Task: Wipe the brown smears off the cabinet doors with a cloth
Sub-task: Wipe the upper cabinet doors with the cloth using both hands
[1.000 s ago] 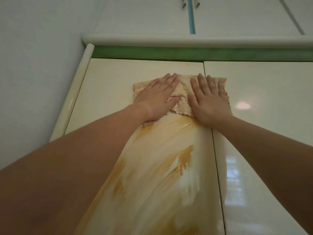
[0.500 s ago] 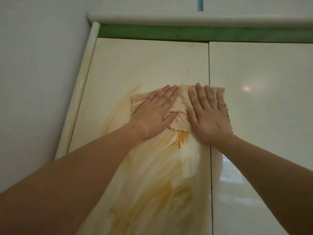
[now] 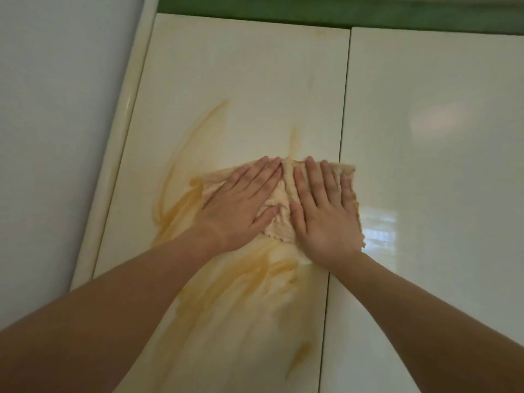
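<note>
- Two flat hands, left hand [image 3: 241,205] and right hand [image 3: 323,214], pressed the cloth [image 3: 279,219], dragged toward 6 o'clock down the door [image 3: 241,66].
- Smears [image 3: 241,282] remained below; more passes looked necessary.

Both hands, left hand [image 3: 241,207] and right hand [image 3: 323,214], now press the cloth [image 3: 279,219] lower down the left door [image 3: 241,80], leaving fresh brown smears [image 3: 181,171] above and left of them.

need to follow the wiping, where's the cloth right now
In the head view the cloth lies flat on the left cabinet door, near its right edge, pressed under the left hand and right hand.
</note>
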